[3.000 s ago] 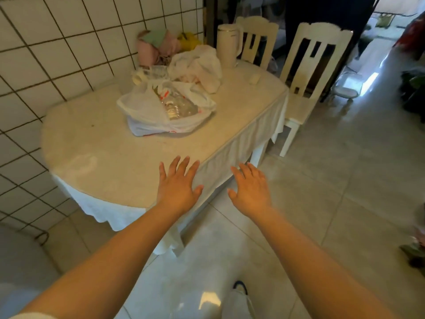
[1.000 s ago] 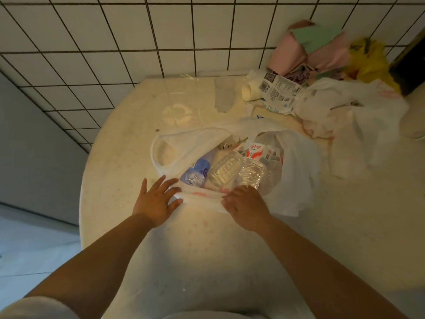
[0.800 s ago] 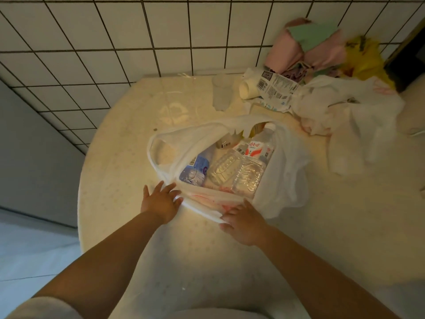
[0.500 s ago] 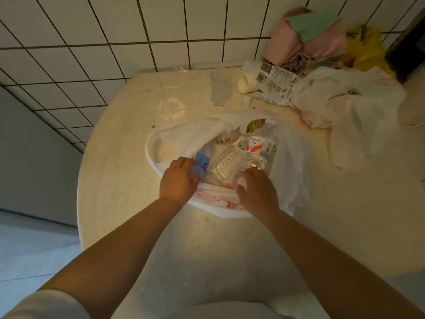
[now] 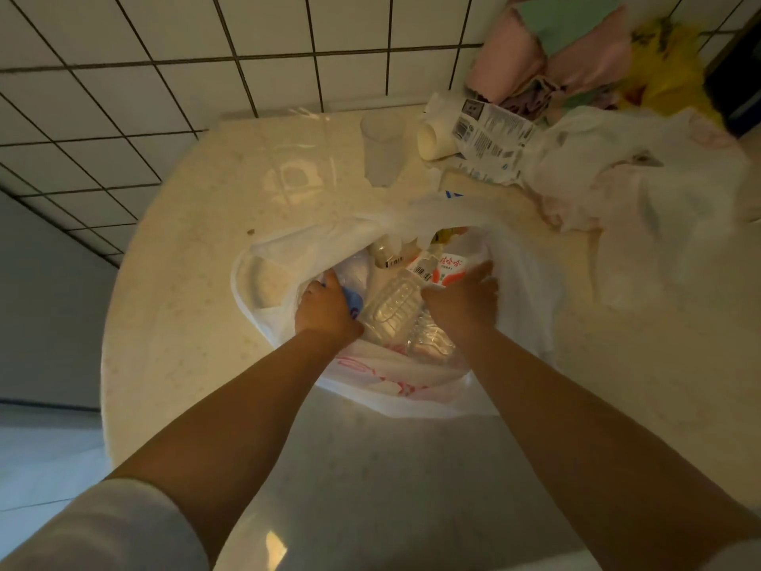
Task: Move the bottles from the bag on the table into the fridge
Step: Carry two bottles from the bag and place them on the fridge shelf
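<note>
**Both hands in bag, taking first bottles**

Advice: each hand should wrap a bottle's body fully and lift straight up, so the limp plastic does not come along; fridge not in view.

Bottles [image 5: 391, 302] lie inside the bag [image 5: 412, 389], on the table [image 5: 173, 282]. Left hand [image 5: 325, 309], at the bag's left side, curls over a blue-labelled bottle [image 5: 353, 300]; grasp likely. Right hand [image 5: 463, 300], at the bag's right side, presses down on clear bottles; whether it grips, cannot tell.

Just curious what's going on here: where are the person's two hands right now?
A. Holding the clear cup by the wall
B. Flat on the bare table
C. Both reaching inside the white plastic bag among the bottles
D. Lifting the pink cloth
C: the left hand and right hand are both down in the open white bag, against the clear bottles.
</note>
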